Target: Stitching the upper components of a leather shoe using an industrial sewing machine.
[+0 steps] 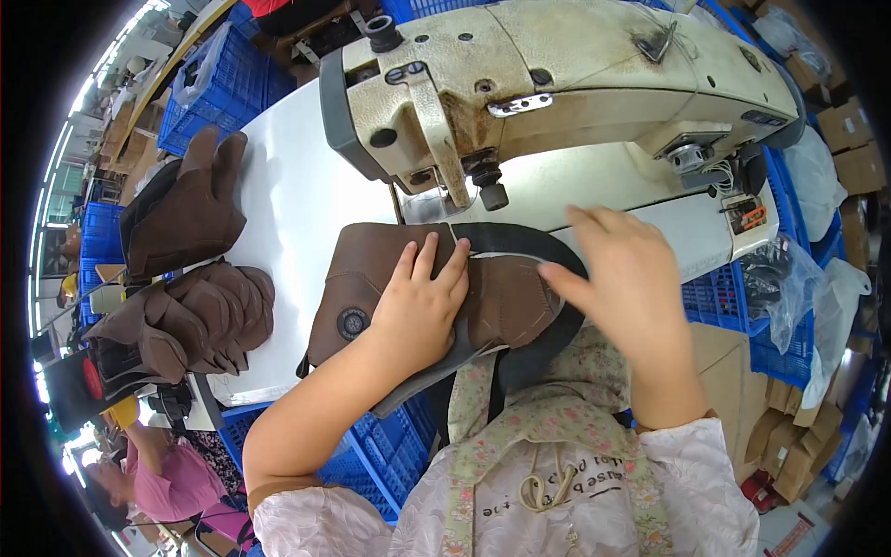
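A brown leather shoe-upper-like piece (367,262) with a round dark badge lies on the white sewing table, just in front of the sewing machine's (575,111) needle area. My left hand (422,311) rests flat on its middle, fingers spread and pressing down. A wide black strip (536,243) curves from the piece's far edge around its right side and back toward my lap. Just right of that curve is my right hand (631,278), fingers loosely extended and thumb apart, pointing at the strip. Whether the thumb touches the strip I cannot tell.
Stacked brown leather pieces (209,311) and taller ones (190,209) lie at the table's left. Blue crates (223,84) stand around, with plastic bags (845,297) and cardboard boxes (807,446) at right. A person in pink (176,478) sits at lower left.
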